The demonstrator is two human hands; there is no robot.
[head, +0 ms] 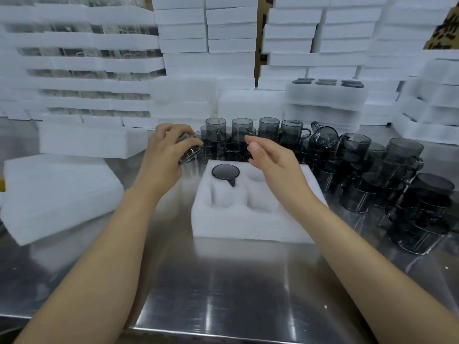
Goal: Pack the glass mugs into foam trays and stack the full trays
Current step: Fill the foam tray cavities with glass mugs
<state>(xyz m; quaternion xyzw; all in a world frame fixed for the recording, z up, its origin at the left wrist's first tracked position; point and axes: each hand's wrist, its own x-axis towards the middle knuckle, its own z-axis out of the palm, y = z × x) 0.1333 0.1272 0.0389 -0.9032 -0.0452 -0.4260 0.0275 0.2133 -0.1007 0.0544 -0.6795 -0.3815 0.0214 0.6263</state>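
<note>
A: Nearest us, two bare forearms (99, 256) reach in over the near edge of the shiny stainless-steel table (248, 289). What are the hands doing?

B: The left hand (166, 150) has its fingers curled round a tilted smoky grey glass mug (190, 152), just off the far-left corner of the white foam tray with moulded pockets (248, 219) at the table's middle. The right hand (270, 157) hovers over the tray's far-right side, thumb and fingers loosely parted, holding nothing.

A: And the tray?

B: One seated grey mug (225, 172) fills the far-left pocket. The other pockets look empty.

A: What could go wrong?

B: The loose grey mugs (352, 155) stand crowded, some stacked, towards the table's far edge and right side. I'd guess a knuckle or the held mug knocking them could topple a stack. Lowered while tilted, the mug might catch the pocket's lip and jam, and smooth glass can slip from fingers
</note>
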